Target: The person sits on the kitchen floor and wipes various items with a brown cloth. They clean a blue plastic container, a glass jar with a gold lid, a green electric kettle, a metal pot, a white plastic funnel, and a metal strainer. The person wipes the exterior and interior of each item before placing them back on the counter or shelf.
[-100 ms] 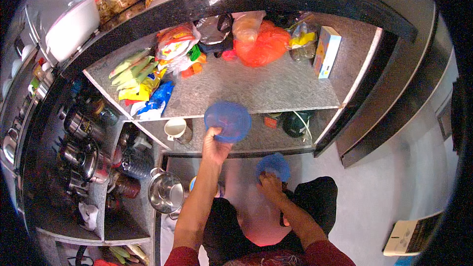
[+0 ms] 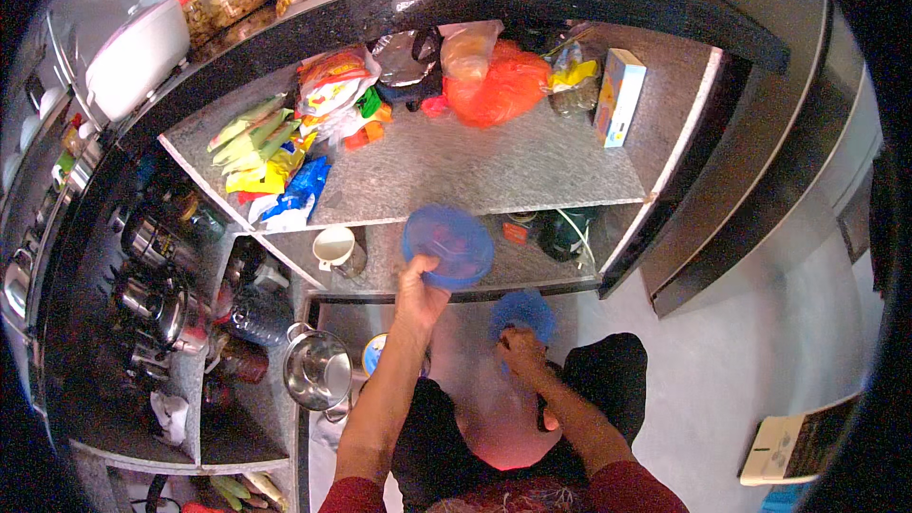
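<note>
Disc [image 2: 448,239], one, round and blue, clamped in left hand [image 2: 424,291], one blue item [image 2: 525,311] gripped by right hand [image 2: 523,351].

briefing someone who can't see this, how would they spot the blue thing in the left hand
Find the grey shelves under the black counter edge. In front of them, the left hand holds the round blue thing. Unlike the other blue thing, lower in view at the right hand, it overlaps the upper shelf's front edge.
</note>
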Motion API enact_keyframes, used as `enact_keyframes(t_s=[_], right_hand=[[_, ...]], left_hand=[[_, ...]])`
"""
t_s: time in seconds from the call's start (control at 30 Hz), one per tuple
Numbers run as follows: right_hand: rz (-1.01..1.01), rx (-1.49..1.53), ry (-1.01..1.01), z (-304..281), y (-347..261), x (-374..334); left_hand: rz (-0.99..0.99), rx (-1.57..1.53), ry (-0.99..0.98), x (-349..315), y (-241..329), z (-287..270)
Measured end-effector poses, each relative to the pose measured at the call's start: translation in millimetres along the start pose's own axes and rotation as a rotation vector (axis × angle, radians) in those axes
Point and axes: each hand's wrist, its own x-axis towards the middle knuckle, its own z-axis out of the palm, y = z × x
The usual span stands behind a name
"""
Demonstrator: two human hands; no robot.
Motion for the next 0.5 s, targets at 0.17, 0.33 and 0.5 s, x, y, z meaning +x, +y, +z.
enact_keyframes(t_s=[0.17, 0.33, 0.5], right_hand=[[0.161, 0.469, 0.177, -57, -12, -16], [-0.001, 0.969, 0.765, -182, -79, -55], [-0.491, 0.164, 0.826, -229, -130, -72]], left_hand=[[0.021, 0.107, -0.2, -46, -24, 28], [-0.089, 0.213, -0.338, -64, -51, 41], [-0.13, 0.324, -0.451, -86, -71, 56]])
